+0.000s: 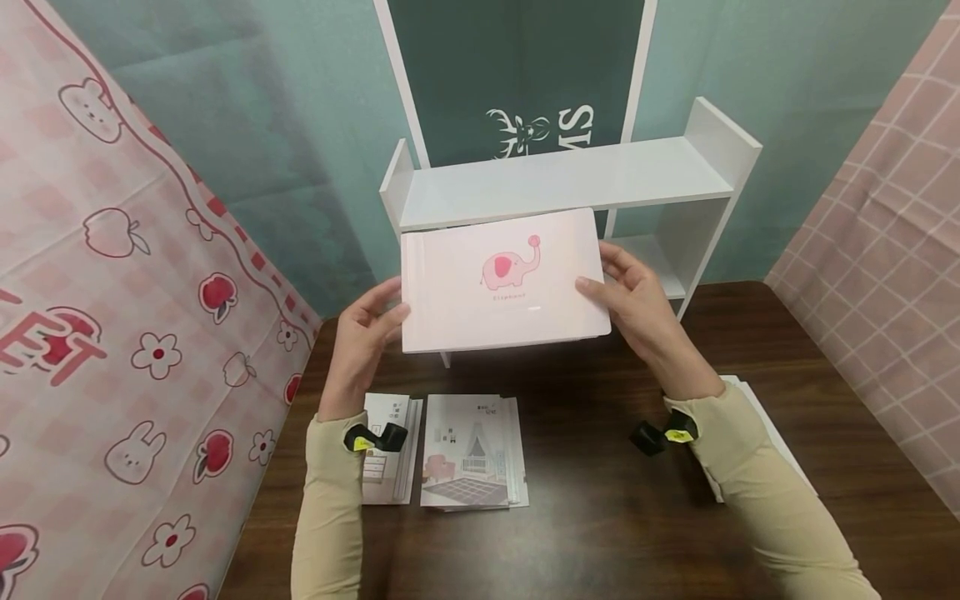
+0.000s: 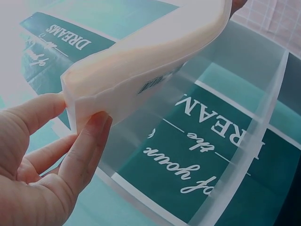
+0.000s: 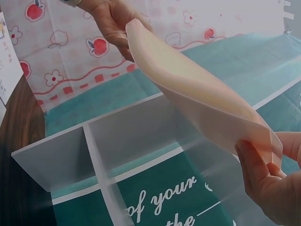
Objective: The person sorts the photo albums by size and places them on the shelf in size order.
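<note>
A pale pink book (image 1: 442,321) with an elephant on its cover is held up in front of a white shelf (image 1: 555,179). My left hand (image 1: 365,333) grips its left edge, thumb in front. On the right edge, my right hand (image 1: 637,300) pinches it between thumb and fingers. The left wrist view shows the left hand (image 2: 51,160) at one end of the book (image 2: 141,52), which looks bowed and carries a barcode underneath. In the right wrist view the right hand (image 3: 270,183) holds the near end of the book (image 3: 202,103).
Two stacks of printed booklets, the left stack (image 1: 390,483) and the right stack (image 1: 468,454), lie on the dark wooden table (image 1: 585,517). White sheets or booklets (image 1: 776,433) sit partly under the right forearm. Patterned cloths (image 1: 150,267) hang at the sides.
</note>
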